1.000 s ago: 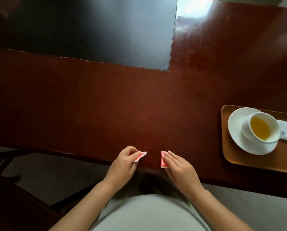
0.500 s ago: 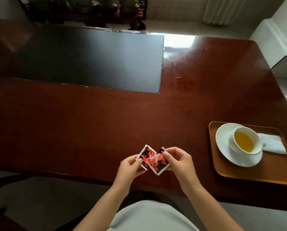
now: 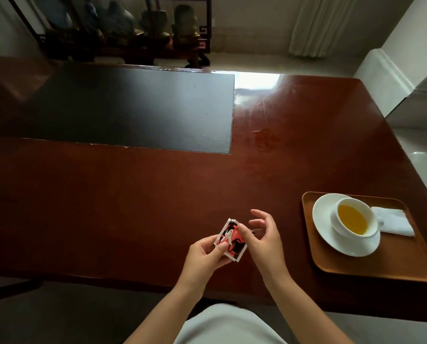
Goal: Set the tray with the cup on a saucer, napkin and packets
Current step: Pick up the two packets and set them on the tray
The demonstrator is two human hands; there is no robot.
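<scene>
Left hand (image 3: 206,253) pinches the stacked packets (image 3: 231,240) (squared for one transfer). Right hand (image 3: 265,244), fingers spread, steadies them by thumb, short of the tray (image 3: 386,265).

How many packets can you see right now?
2: stacked together, the top packet pinched by the left hand, the second packet only an edge behind it. More could hide in the stack.

Packets (image 3: 232,244) red-black-white swirl print; tray (image 3: 381,265) brown; cup (image 3: 336,225), saucer (image 3: 344,247), napkin (image 3: 393,222) white; tea (image 3: 352,219) amber.
</scene>
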